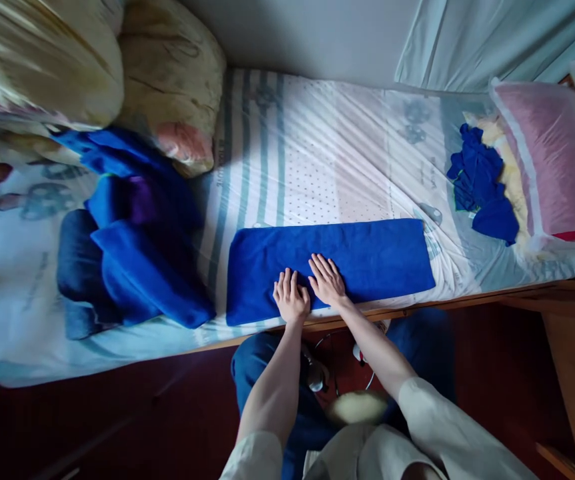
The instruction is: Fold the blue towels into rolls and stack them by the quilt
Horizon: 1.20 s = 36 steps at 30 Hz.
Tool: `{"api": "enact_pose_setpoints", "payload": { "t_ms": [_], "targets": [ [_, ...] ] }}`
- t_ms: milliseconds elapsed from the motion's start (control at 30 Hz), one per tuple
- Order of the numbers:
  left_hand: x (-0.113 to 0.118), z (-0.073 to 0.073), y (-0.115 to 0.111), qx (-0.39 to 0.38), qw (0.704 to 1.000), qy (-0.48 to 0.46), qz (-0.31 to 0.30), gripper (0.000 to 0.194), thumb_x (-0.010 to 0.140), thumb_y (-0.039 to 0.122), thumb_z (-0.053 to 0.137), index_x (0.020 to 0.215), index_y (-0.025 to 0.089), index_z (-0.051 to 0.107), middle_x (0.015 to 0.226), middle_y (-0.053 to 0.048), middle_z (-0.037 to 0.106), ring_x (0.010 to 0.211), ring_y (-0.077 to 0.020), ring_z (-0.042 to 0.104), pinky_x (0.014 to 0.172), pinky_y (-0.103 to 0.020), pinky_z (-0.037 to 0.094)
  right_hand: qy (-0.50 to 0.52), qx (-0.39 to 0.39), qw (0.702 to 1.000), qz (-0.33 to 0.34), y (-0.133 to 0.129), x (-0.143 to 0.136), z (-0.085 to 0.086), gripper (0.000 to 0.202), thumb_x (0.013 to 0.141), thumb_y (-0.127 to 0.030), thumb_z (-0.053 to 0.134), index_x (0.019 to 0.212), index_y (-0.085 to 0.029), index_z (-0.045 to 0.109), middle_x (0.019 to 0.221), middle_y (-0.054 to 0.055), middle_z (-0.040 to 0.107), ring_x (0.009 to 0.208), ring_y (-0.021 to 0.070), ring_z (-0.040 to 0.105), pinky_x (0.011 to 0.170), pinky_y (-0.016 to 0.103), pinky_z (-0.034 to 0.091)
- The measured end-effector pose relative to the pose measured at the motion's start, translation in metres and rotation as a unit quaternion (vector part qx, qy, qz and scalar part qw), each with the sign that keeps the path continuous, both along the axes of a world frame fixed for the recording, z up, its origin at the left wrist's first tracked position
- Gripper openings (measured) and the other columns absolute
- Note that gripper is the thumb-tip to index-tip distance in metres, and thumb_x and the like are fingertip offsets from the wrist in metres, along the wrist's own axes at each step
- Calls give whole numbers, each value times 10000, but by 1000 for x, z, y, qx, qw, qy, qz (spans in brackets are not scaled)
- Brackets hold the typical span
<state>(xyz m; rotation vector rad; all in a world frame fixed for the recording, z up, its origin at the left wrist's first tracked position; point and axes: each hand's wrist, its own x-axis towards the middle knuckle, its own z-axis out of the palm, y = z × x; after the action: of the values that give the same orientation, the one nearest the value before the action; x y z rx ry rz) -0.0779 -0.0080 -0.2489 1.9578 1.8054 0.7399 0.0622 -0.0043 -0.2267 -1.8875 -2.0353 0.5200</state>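
Observation:
A blue towel (367, 257), folded into a long strip, lies flat on the mattress (317, 153) near its front edge. Both of my hands rest palm down on the towel's near middle, side by side. My left hand (291, 297) lies flat with fingers spread a little. My right hand (326, 280) is just to its right, fingers stretched out on the cloth. Neither hand grips anything.
A stack of folded blue towels (137, 267) sits on the left of the mattress, pillows (167, 73) behind it. A crumpled blue cloth (482, 183) lies at right beside a pink pillow (557, 153). A wooden bed frame (562, 300) runs along the front. The floor is dark red.

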Motion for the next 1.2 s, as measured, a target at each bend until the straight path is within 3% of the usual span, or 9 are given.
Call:
{"api": "enact_pose_setpoints", "payload": {
  "t_ms": [200, 500, 667, 800, 933, 1067, 1200],
  "targets": [
    [3, 8, -1, 8, 1000, 2, 1, 535, 891, 230, 470, 1404, 153, 600, 1536, -159, 542, 1511, -291, 394, 1257, -536, 245, -43, -5, 998, -53, -24, 75, 0, 614, 1064, -355, 361, 1634, -136, 292, 1675, 93, 337, 1581, 209, 253, 1324, 432, 160],
    [2, 10, -1, -8, 1000, 3, 3, 543, 887, 226, 463, 1409, 153, 594, 1562, -148, 515, 1523, -281, 372, 1268, -528, 222, -155, -14, 965, -213, -96, 251, 2, 639, 1074, -390, 222, 1636, -89, 257, 1680, 157, 316, 1583, 245, 239, 1291, 507, 234],
    [3, 10, -1, -13, 1000, 13, 2, 548, 891, 226, 463, 1422, 149, 577, 1577, -150, 496, 1534, -275, 351, 1274, -524, 207, -170, -15, 956, -241, -113, 289, 2, 649, 1073, -387, 184, 1609, -39, 301, 1659, 195, 347, 1583, 241, 239, 1285, 468, 255],
    [3, 11, -1, -20, 1000, 4, 0, 557, 892, 228, 463, 1435, 151, 564, 1585, -153, 484, 1539, -280, 342, 1276, -533, 198, -177, -57, 950, -252, -109, 290, 7, 648, 1071, -376, 178, 1594, -20, 321, 1662, 220, 327, 1587, 231, 225, 1286, 452, 236],
    [3, 12, 0, -13, 1000, -1, 0, 550, 893, 237, 465, 1422, 143, 580, 1571, -154, 503, 1527, -280, 364, 1274, -524, 210, -180, -64, 936, -297, -95, 267, 16, 626, 1067, -363, 199, 1599, -57, 326, 1662, 234, 314, 1583, 275, 234, 1274, 560, 207],
    [3, 13, 0, -16, 1000, -6, 4, 548, 887, 235, 467, 1411, 135, 589, 1569, -159, 504, 1528, -282, 362, 1277, -523, 203, -136, 1, 948, -287, -70, 187, 18, 621, 1067, -362, 222, 1625, -95, 277, 1680, 219, 280, 1595, 297, 187, 1256, 630, 185],
    [4, 14, 0, -34, 999, -7, 2, 558, 887, 227, 461, 1425, 135, 574, 1585, -160, 482, 1540, -279, 338, 1282, -531, 186, -77, 3, 967, -242, -47, 93, 10, 613, 1068, -361, 258, 1628, -111, 277, 1694, 188, 263, 1601, 265, 170, 1277, 580, 176]
  ]
}}
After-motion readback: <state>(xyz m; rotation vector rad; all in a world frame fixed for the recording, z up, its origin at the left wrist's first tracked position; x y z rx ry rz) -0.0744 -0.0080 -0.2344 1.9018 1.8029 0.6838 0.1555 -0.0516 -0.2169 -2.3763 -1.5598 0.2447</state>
